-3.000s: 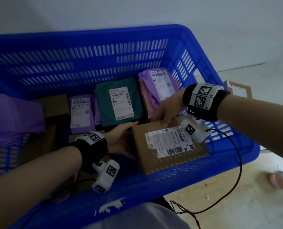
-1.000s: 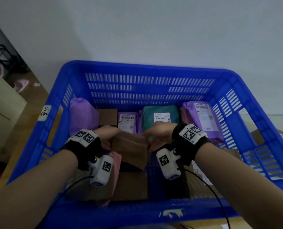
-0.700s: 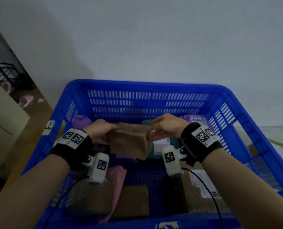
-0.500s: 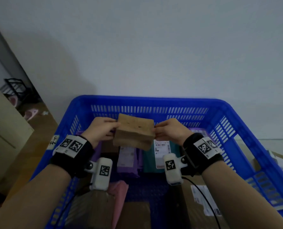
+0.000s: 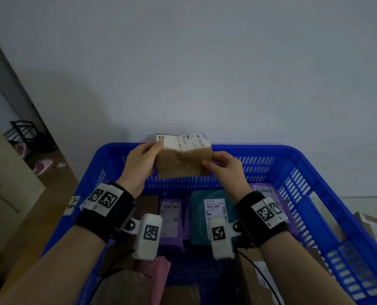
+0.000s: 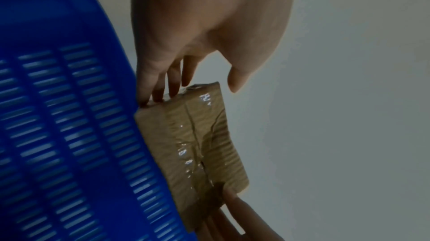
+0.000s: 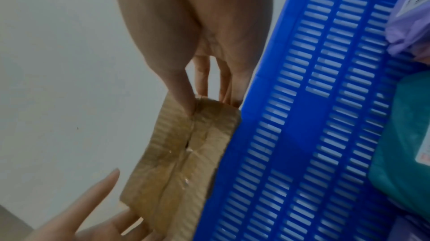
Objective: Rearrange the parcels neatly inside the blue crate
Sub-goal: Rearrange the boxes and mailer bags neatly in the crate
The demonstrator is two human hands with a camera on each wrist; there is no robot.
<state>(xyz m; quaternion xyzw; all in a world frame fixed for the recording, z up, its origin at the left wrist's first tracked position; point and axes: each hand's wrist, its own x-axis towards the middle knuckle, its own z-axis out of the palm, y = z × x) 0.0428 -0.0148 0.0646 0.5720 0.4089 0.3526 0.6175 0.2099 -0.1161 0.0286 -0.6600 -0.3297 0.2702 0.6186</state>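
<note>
While the green parcel and purple parcel lie flat on the floor of the blue crate, below and nearer than both wrists, the brown cardboard parcel is held up between the hands at the crate's far rim, its long axis running hand to hand. The left hand pinches its left end, thumb on the label. The right hand pinches the right end. Neither is nearer; lowering it looks like the next move.
</note>
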